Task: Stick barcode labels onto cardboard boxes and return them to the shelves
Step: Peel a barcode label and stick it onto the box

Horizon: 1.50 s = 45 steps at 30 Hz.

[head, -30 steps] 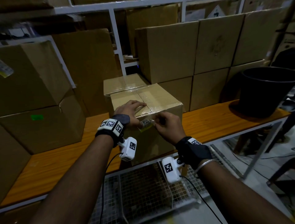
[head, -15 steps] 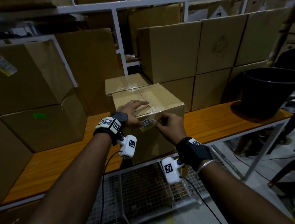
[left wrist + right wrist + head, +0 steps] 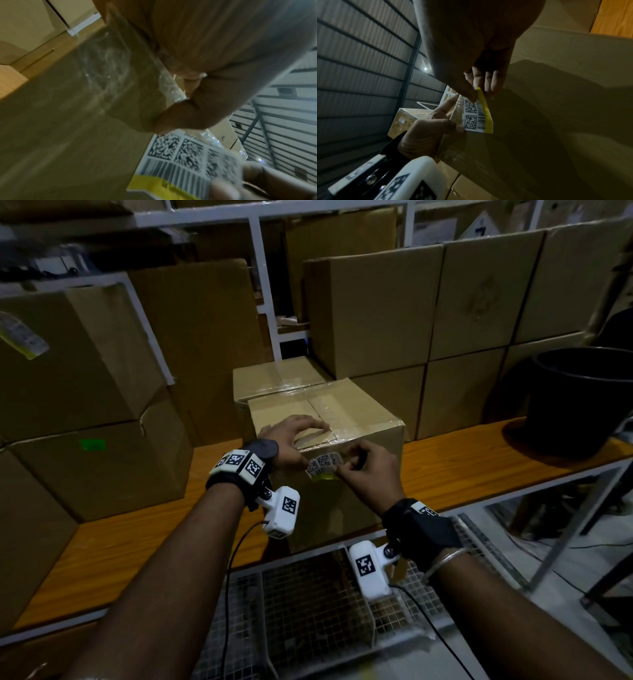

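A taped cardboard box (image 3: 346, 419) stands at the front of the orange shelf board (image 3: 120, 542). A white barcode label (image 3: 323, 465) with a yellow strip lies along the top of its front face. My left hand (image 3: 298, 440) rests across the box top, fingers spread, and its thumb (image 3: 171, 121) presses the label's (image 3: 187, 157) left corner. My right hand (image 3: 346, 469) pinches the label's right end between thumb and fingers. In the right wrist view the label (image 3: 476, 116) stands partly off the cardboard, its yellow edge free, between my right hand (image 3: 479, 93) and the left thumb (image 3: 458, 129).
A second small box (image 3: 274, 378) sits right behind the first. Large cartons (image 3: 370, 313) fill the shelf at the back, right and left (image 3: 85, 460). A black bucket (image 3: 582, 402) stands at the shelf's right end. A wire mesh cart (image 3: 308, 611) is below my arms.
The label has spread a little wider along the box's front edge. Both hands stay at its ends and have hardly moved.
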{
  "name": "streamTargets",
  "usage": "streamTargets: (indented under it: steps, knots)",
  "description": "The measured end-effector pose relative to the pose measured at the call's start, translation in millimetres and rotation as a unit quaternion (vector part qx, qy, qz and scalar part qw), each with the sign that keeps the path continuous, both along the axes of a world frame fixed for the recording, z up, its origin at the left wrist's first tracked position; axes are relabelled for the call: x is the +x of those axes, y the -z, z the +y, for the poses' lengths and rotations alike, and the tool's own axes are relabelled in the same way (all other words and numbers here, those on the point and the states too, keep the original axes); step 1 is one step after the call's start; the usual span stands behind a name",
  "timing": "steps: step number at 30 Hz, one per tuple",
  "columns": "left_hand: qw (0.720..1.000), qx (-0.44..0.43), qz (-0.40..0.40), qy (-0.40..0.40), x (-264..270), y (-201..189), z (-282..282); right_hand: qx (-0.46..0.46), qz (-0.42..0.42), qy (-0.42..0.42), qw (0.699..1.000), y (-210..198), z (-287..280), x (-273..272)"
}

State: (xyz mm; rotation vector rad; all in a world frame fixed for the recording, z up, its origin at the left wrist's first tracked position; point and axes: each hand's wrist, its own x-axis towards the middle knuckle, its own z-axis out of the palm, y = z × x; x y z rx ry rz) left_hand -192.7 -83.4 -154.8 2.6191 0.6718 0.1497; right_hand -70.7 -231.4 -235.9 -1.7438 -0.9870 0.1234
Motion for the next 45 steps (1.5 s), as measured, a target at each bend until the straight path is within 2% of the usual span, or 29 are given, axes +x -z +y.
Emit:
streamTargets:
  steps: [4,7,12,26,33,37,41,45]
  knots:
    - [1.000,-0.003,0.008,-0.007,1,1,2,-0.035,-0.012,-0.007,0.999,-3,0,-3]
    - [1.000,-0.001,0.007,-0.003,1,2,2,-0.029,0.040,-0.008,0.999,-2,3,-4]
    - [1.000,-0.005,0.001,0.000,0,2,4,-0.025,0.052,0.000,0.998,1,7,-3]
    - [0.999,-0.015,-0.031,-0.008,-1,5,6,0.020,0.067,-0.028,0.997,3,0,-2]
    - [0.997,-0.049,-0.056,-0.012,0,7,4,0.087,0.139,-0.070,0.984,-3,-12,3]
    - [0.998,-0.049,-0.044,0.004,2,4,7,0.089,0.127,-0.065,0.986,-4,-17,8]
    - [0.992,-0.071,-0.095,-0.042,4,6,7,0.091,0.105,-0.066,0.988,-5,-21,15]
    - [0.989,-0.028,-0.132,-0.056,6,10,2,0.084,0.078,-0.048,0.992,-7,-25,27]
